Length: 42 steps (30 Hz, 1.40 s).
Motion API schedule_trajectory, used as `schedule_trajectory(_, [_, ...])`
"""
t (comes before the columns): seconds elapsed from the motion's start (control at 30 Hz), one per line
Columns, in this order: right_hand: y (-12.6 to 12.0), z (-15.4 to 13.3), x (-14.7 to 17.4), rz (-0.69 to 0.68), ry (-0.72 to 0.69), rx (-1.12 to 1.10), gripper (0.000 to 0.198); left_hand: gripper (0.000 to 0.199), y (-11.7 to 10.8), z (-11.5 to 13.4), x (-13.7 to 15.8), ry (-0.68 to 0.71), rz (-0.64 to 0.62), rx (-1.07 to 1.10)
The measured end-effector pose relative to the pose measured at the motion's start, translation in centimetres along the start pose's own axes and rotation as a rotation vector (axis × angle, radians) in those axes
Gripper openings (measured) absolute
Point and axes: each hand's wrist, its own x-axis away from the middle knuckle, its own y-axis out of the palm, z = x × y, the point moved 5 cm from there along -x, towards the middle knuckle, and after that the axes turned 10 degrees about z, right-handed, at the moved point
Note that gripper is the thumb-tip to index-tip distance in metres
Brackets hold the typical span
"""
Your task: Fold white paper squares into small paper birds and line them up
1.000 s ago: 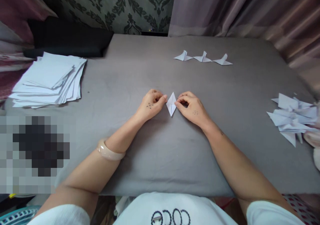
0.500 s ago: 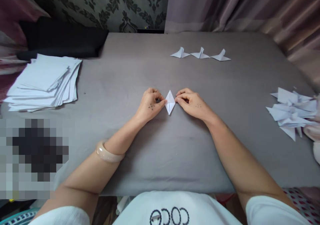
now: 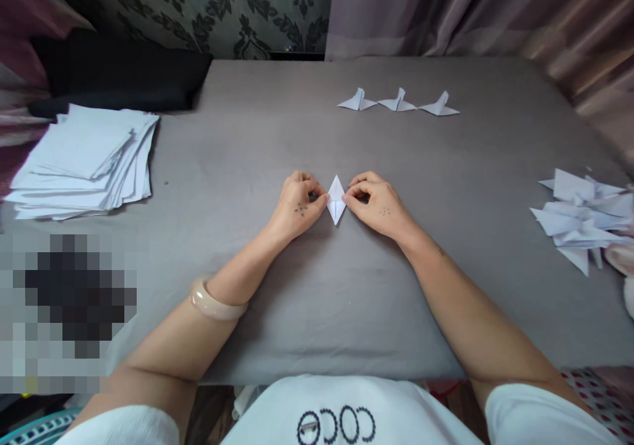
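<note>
A small white diamond-shaped folded paper (image 3: 337, 208) is held between my two hands, above the middle of the grey-covered table. My left hand (image 3: 300, 201) pinches its left corner between thumb and fingers. At the opposite corner, my right hand (image 3: 374, 202) closes its thumb and fingertips on the paper. A crease runs across the diamond's middle. Three finished paper cranes (image 3: 397, 102) stand in a row at the back of the table.
On the left lies a stack of white paper sheets (image 3: 84, 148), with a black folded cloth (image 3: 123, 75) behind it. A heap of folded paper cranes (image 3: 584, 217) rests at the right edge. Grey cloth (image 3: 238, 141) covers the table.
My right hand has moved slightly left, closing on the paper's right corner. The left hand has kept its pinch. The view has shifted slightly.
</note>
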Motion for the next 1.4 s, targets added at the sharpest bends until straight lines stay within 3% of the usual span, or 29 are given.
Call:
schedule_trajectory(0.5, [0.1,0.6,0.1,-0.016,-0.008,-0.013,0.006,0.005,0.1,0.0,0.3,0.084,-0.001,-0.066])
schedule_trajectory(0.63, [0.0,0.6,0.1,-0.010,-0.034,-0.023,0.007,0.012,0.3,0.3,0.7,0.199,0.019,-0.115])
schedule_trajectory(0.8, [0.1,-0.1,0.5,-0.029,-0.148,-0.040,0.006,0.019,1.0,1.4,1.3,0.403,-0.059,-0.256])
schedule_trajectory(0.93, [0.5,-0.9,1.3,-0.038,-0.324,0.080,0.017,0.026,1.3,2.3,1.8,0.514,-0.130,-0.402])
schedule_trajectory(1.13, [0.5,-2.1,2.7,-0.091,-0.438,0.441,0.030,0.026,1.1,3.2,2.5,0.611,-0.172,-0.613])
schedule_trajectory(1.4, [0.0,-3.0,3.8,-0.194,-0.552,0.633,0.043,0.031,1.1,3.2,3.3,0.644,-0.170,-0.712])
